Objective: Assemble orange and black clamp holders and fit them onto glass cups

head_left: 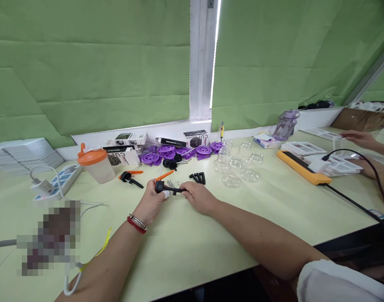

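My left hand (151,201) is closed around a black plastic clamp part (159,187) with an orange lever (166,175). My right hand (198,196) pinches the far end of the same part's thin black arm (176,191). A similar black-and-orange clamp part (131,179) lies on the table to the left. Just beyond my fingers are some small metal pins or screws (170,183). Several short black pieces (198,178) lie in a row past my right hand. Behind them is a pile of purple wheel-shaped parts (167,152) with black knobs (172,162).
Cup holder boxes (196,139) stand against the wall. Clear glass vessels (232,178) are grouped right of centre. An orange-lidded shaker cup (99,167) and a white power strip (62,181) stand left. On the right are an orange power strip (300,167) and another person's hand (360,137).
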Available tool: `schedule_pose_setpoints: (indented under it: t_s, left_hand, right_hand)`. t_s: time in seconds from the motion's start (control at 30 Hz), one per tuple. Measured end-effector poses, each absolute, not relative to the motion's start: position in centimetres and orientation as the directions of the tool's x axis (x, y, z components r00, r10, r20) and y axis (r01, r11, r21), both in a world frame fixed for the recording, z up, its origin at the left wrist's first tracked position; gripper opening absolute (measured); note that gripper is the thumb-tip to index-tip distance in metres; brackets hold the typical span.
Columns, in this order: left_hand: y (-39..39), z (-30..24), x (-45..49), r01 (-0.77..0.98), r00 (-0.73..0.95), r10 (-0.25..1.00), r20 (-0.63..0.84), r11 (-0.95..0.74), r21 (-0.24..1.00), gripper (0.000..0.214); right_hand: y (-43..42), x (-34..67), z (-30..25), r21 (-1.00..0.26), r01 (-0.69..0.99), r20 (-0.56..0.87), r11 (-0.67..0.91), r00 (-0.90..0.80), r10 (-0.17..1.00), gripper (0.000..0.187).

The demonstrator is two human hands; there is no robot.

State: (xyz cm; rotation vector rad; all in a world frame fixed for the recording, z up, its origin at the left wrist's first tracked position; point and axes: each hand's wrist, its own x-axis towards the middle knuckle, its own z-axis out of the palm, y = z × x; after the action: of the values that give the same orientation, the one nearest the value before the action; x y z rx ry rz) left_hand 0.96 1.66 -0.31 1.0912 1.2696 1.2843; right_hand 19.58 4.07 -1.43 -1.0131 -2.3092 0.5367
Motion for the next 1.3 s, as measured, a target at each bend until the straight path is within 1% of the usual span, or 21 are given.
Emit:
schedule_pose_setpoints:
  t_s: [0.1, 0.27, 0.4, 0.53, 0.67, 0.83, 0.97, 1.03, 1.1, 1.13, 1.2, 1.3]
  left_hand:
    - [1.7, -0.5, 1.2, -0.094, -0.121, 0.990, -0.068, 0.057, 0.994, 0.043]
    - [1.8, -0.8, 1.8, -0.146, -0.126, 0.991, -0.054, 0.035, 0.989, 0.040]
    - [1.7, -0.8, 1.8, -0.126, -0.133, 0.989, -0.064, 0.048, 0.991, 0.041]
    - [1.6, -0.6, 1.6, -0.114, -0.125, 0.989, -0.083, 0.068, 0.991, 0.044]
    - [1.6, -0.7, 1.6, -0.100, -0.120, 0.991, -0.054, 0.042, 0.994, 0.044]
    - [1.7, -0.9, 1.6, -0.070, -0.103, 0.995, -0.015, 0.008, 0.998, 0.042]
    - [1.7, -1.0, 1.5, -0.088, -0.180, 0.982, 0.063, -0.080, 0.993, 0.054]
    - [1.6, -0.9, 1.6, -0.074, -0.241, 0.962, 0.127, -0.149, 0.986, 0.048]
    - [1.4, -0.7, 1.7, -0.043, -0.265, 0.942, 0.208, -0.227, 0.973, 0.039]
    - [1.2, -0.6, 1.8, -0.026, -0.260, 0.933, 0.248, -0.263, 0.964, 0.036]
    - [1.0, -0.3, 1.8, 0.029, -0.225, 0.920, 0.322, -0.324, 0.946, 0.037]
    - [0.7, -0.2, 1.8, 0.141, -0.141, 0.905, 0.401, -0.382, 0.913, 0.054]
  right_hand:
    - [4.4, 19.7, -1.7, -0.550, 0.531, 0.350, 0.644, -0.553, 0.756, 0.017]
    - [4.8, 19.9, -1.9, -0.564, 0.525, 0.365, 0.637, -0.534, 0.763, 0.016]
    - [4.7, 19.9, -1.7, -0.589, 0.506, 0.349, 0.630, -0.544, 0.763, 0.017]
    - [4.4, 19.8, -1.3, -0.651, 0.481, 0.314, 0.588, -0.534, 0.785, 0.017]
    - [4.3, 19.8, -1.2, -0.681, 0.465, 0.307, 0.566, -0.521, 0.797, 0.018]
    - [4.3, 19.8, -1.3, -0.694, 0.437, 0.335, 0.572, -0.508, 0.794, 0.017]
    - [4.0, 19.6, -1.5, -0.742, 0.393, 0.315, 0.543, -0.511, 0.800, 0.017]
    - [3.9, 19.5, -1.8, -0.797, 0.351, 0.278, 0.492, -0.510, 0.814, 0.017]
    - [3.8, 19.3, -2.1, -0.855, 0.293, 0.245, 0.429, -0.501, 0.830, 0.016]
    - [3.7, 19.1, -2.2, -0.881, 0.259, 0.230, 0.395, -0.495, 0.838, 0.016]
    - [3.6, 18.9, -2.4, -0.925, 0.189, 0.206, 0.331, -0.483, 0.851, 0.014]
    - [3.4, 18.6, -2.4, -0.964, 0.096, 0.172, 0.246, -0.480, 0.861, 0.011]
